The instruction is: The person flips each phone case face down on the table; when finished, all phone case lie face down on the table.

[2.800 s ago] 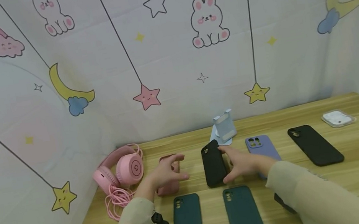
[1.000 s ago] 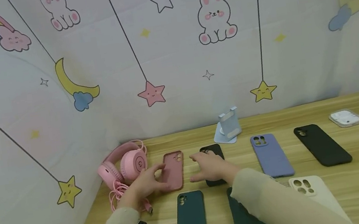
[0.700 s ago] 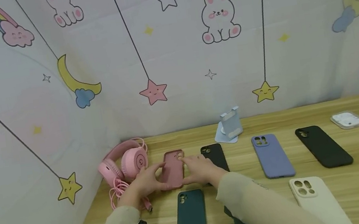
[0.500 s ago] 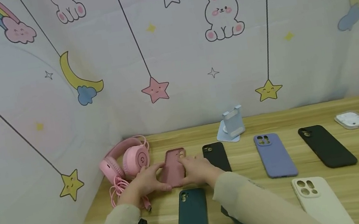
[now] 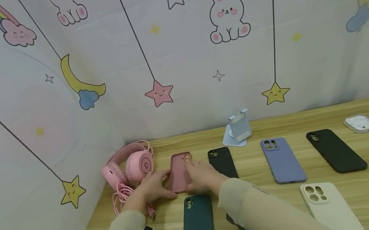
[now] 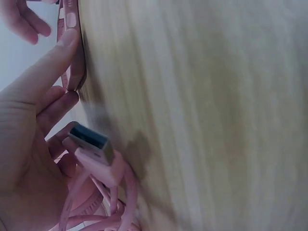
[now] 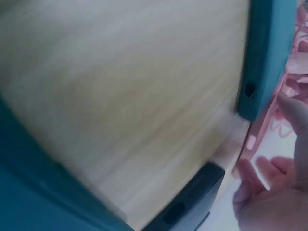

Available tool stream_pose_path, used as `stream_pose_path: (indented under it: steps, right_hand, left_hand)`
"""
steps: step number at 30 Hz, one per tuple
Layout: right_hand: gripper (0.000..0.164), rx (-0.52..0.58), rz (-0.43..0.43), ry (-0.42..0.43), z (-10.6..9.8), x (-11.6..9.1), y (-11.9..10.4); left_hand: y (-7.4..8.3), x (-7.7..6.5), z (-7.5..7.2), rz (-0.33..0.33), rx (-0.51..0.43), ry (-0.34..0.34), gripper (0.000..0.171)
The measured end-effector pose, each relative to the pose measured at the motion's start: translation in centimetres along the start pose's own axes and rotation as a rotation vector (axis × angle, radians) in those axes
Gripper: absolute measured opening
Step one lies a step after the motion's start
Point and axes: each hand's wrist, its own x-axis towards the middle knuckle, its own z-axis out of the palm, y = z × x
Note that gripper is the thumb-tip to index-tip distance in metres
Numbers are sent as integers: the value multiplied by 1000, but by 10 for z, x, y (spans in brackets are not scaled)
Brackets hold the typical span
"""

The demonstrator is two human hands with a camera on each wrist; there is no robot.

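Observation:
A pink phone case (image 5: 179, 173) lies on the wooden table between my two hands. My left hand (image 5: 150, 187) holds its left side, thumb at the lower corner. In the left wrist view, the thumb lies on the case's edge (image 6: 78, 72) with fingers bent behind it. My right hand (image 5: 202, 174) grips the opposite side, thumb low and fingers along the right edge. The right wrist view shows that thumb against the pink case (image 7: 260, 130). Just right of it lies a black phone case (image 5: 223, 163), its lower part hidden by my right hand and sleeve.
Pink headphones (image 5: 138, 165) with a coiled cable sit left; its USB plug (image 6: 94, 142) is beside my left hand. A dark green case (image 5: 197, 226) lies in front. Purple (image 5: 285, 163), black (image 5: 336, 150) and cream (image 5: 332, 208) cases lie right. A blue stand (image 5: 240, 126) stands behind.
My right hand has left the black case and moved left to the pink case. My left hand has settled on the pink case's left side. During the last half second both hands barely move.

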Motion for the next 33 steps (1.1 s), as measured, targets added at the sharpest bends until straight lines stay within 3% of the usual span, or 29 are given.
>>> stream_pose_path:
  steps: [7,14,22,33]
  right_hand:
    - [85,11,-15,-50,-6,-1,1]
    - [67,181,-129,-52,-12,6,16]
    - [110,399,-138,-56,-17,4,25]
    - [108,500,-155,-82,-20,5,34]
  left_hand:
    - [3,-2,-3,-10,-54,29,80]
    - [15,-1,-12,47,-90,58,81]
    - [23,1,-17,100,-43,76,81]
    - [40,-3,-14,205,-137,37,84]
